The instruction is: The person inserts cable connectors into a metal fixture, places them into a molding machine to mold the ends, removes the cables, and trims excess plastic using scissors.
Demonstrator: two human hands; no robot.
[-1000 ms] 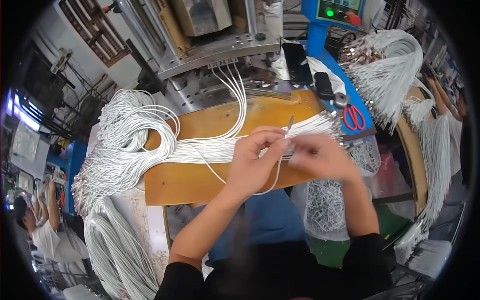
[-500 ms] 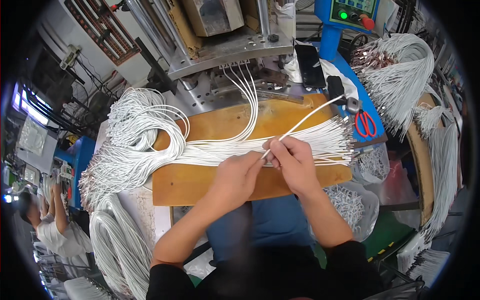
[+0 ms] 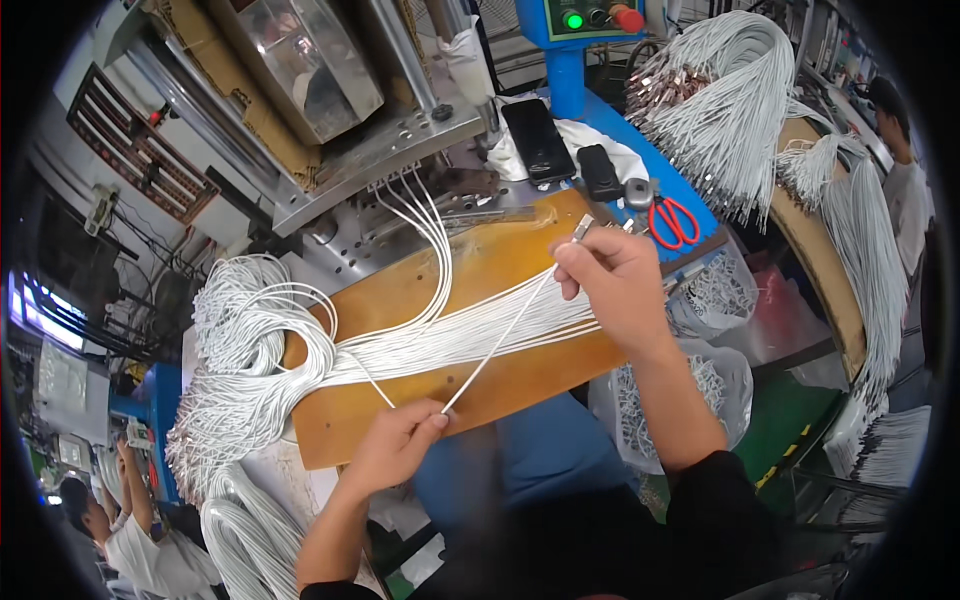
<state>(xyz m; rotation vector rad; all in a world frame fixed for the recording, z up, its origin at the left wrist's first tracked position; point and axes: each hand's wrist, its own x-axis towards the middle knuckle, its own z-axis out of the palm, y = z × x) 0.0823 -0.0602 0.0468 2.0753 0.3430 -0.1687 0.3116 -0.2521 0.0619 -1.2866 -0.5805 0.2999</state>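
A single white cable (image 3: pixel 500 340) is stretched slantwise between my hands, above the amber board (image 3: pixel 340 430). My left hand (image 3: pixel 400 445) pinches it low, near the board's front edge. My right hand (image 3: pixel 622 285) grips it near its end, and a small metal-tipped connector (image 3: pixel 583 226) pokes out above the fingers. Beneath lies a flat bundle of white cables (image 3: pixel 480 322) across the board; my right hand covers its right end. Farther back, several cables (image 3: pixel 440 250) run up from the board to the underside of a press (image 3: pixel 400 148).
Coiled white cables (image 3: pixel 255 310) pile up at the left. On the blue surface lie a phone (image 3: pixel 537 140), a black device (image 3: pixel 599 172) and red-handled scissors (image 3: pixel 674 222). Clear plastic bags of small white parts (image 3: pixel 670 395) sit at right. Grey-white cables (image 3: pixel 730 100) hang beyond; co-workers (image 3: pixel 150 540) are at the sides.
My hands have drawn apart along the cable: the left moved down and left, the right up and right to its connector end. The whole view has also shifted and tilted.
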